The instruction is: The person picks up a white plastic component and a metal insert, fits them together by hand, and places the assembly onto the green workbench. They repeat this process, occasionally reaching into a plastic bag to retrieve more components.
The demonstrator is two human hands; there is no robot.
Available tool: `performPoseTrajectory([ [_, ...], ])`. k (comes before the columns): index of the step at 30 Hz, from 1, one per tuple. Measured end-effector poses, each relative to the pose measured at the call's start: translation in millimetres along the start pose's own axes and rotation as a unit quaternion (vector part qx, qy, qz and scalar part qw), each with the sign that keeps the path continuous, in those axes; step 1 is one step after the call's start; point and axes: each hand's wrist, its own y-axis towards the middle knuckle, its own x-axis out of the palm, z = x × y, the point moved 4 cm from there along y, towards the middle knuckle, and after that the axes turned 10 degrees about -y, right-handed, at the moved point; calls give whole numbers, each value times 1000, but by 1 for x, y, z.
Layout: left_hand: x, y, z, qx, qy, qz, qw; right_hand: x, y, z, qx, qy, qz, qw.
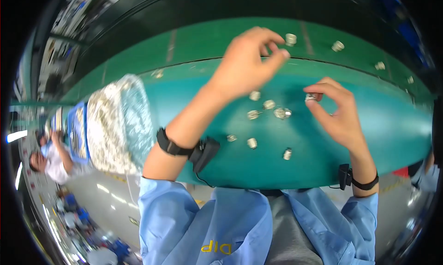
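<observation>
My left hand (pixel 247 62) reaches over the far part of the green work surface, thumb and forefinger apart. Just beyond its fingertips stands a small silvery metal connector (pixel 290 39); no grip on it shows. Between the thumb and forefinger of my right hand (pixel 337 110) is another small metal connector (pixel 310 97), partly covered by the fingers. Several similar connectors lie between and below my hands, among them one next to a ring-like piece (pixel 280 113), one upright-looking (pixel 251 143) and one near the front edge (pixel 287 153).
Along the far side runs a green strip (pixel 198 39) with more connectors, one of them (pixel 338 46) at the right. A clear plastic bag full of small shiny parts (pixel 110 122) stands at the left, beside a blue tray (pixel 77 131). Another person (pixel 55 165) sits farther left.
</observation>
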Motion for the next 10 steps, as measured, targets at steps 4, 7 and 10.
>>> performPoseTrajectory([
  [4,-29,-113,43,-30,-137,26,990,26,34,-72,-90,119,-5,989],
  [7,-41,-190,42,-79,-346,149,923,64,45,-138,-208,102,-38,972],
  [10,-75,-267,25,-118,-351,236,898,119,50,-195,-369,76,-91,922],
])
